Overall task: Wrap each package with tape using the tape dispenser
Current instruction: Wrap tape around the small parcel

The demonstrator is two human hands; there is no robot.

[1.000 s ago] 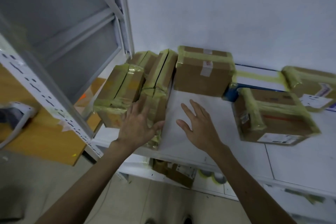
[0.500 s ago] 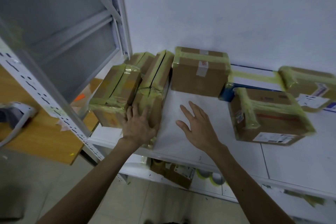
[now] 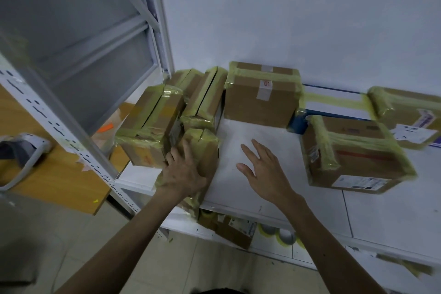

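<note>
Several cardboard packages wrapped in yellowish tape lie on a white table (image 3: 262, 188). My left hand (image 3: 183, 172) presses flat with straight fingers on a narrow taped package (image 3: 205, 148) at the table's left front, beside another taped package (image 3: 148, 131). My right hand (image 3: 265, 172) hovers open over bare table, fingers spread, holding nothing. A larger box (image 3: 260, 98) stands against the wall. To the right sits a taped box (image 3: 353, 153). No tape dispenser is in view.
A white metal rack (image 3: 78, 79) rises at the left, with a wooden desk (image 3: 55, 174) behind it. A flat white parcel (image 3: 334, 105) and another taped box (image 3: 405, 114) lie far right. Tape rolls (image 3: 281, 234) and a box (image 3: 229, 227) sit under the table.
My left hand has slid right and nearer along the narrow package, staying flat on it. My right hand has barely shifted over the table.
</note>
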